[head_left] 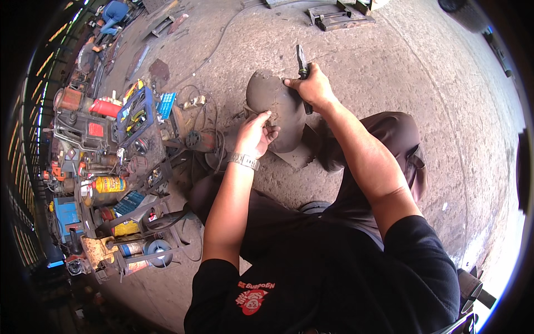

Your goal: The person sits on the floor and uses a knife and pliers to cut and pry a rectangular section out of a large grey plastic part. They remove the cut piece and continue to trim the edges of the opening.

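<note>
A grey, curved sheet piece (267, 92) with a ragged upper edge stands or lies on the floor between my knees; its material is hard to tell. My right hand (317, 90) is wrapped round the black handles of a pair of pliers (301, 57), whose metal jaws point away from me. The thumb reaches toward the sheet's right edge. My left hand (255, 137) is at the sheet's near left side, fingers curled in a pinch. Whatever sits between those fingertips is too small to make out. A flat scrap with a jagged edge (300, 153) lies just below the curved piece.
At the left stand crowded tools: a blue tool case (139, 111), a red cylinder (105, 107), a yellow bottle (109, 184) and a metal rack (178, 239). Cables (214, 122) trail near my left knee. Metal frames (342, 16) lie ahead. Another person (114, 14) works far left.
</note>
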{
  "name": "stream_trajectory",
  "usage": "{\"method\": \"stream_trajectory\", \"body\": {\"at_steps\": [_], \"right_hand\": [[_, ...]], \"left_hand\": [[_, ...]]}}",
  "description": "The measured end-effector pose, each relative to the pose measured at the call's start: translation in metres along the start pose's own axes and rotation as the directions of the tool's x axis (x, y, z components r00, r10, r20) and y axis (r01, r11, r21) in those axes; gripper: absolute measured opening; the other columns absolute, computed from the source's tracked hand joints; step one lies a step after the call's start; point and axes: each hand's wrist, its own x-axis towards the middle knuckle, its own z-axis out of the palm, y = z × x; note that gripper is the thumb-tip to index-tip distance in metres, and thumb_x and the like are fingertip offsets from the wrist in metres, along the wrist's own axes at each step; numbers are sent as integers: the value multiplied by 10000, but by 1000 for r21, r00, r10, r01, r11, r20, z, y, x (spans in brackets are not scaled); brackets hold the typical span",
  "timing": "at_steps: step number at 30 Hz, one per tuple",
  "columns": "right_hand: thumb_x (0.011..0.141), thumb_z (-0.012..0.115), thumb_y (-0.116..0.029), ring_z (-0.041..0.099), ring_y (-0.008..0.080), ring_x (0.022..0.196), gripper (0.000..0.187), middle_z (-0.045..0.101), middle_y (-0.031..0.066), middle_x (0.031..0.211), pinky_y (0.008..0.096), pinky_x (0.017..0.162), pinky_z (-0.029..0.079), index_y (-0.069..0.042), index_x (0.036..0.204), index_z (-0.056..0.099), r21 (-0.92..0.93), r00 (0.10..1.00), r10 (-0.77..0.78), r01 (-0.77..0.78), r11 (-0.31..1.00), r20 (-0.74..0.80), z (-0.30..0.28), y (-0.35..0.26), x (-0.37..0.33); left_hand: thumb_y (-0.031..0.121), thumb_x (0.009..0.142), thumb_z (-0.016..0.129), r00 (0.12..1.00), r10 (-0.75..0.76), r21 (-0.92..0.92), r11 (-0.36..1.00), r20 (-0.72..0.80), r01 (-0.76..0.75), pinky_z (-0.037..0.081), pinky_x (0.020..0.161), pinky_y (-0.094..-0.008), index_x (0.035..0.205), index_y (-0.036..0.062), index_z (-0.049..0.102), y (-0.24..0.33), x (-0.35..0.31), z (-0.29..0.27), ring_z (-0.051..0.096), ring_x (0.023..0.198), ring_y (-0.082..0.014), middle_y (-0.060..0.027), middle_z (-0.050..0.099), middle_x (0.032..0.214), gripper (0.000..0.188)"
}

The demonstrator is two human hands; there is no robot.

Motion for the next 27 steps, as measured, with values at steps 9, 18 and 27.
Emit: {"method": "stream_trajectory", "body": {"at_steps": [9,18,27], "right_hand": [[749,893,-356,677,364,1137,832,678,278,1191,410,978,528,84,1334,496,49,1000,-15,14,999,16,0,4,2],[741,903,-335,689,346,1103,811,683,278,1170,405,956,535,108,1300,516,103,999,-33,29,994,38,3,13,13],[824,859,-285,665,211,890,617,688,140,970,366,776,551,71,1239,572,153,991,-131,135,979,-32,11,19,10]], "left_hand": [[172,1012,587,973,39,-233,972,229,17,496,1057,-500,1157,18,618,-10,5,0,619,1213,-405,-128,685,1152,214],[131,1005,583,982,81,-303,953,172,-26,452,1100,-587,1139,-17,600,-8,6,2,617,1148,-385,-180,663,1171,199],[96,1012,555,986,143,-368,924,86,-102,437,1116,-627,1062,-29,583,-3,6,8,582,1217,-420,-220,622,1196,138]]}}
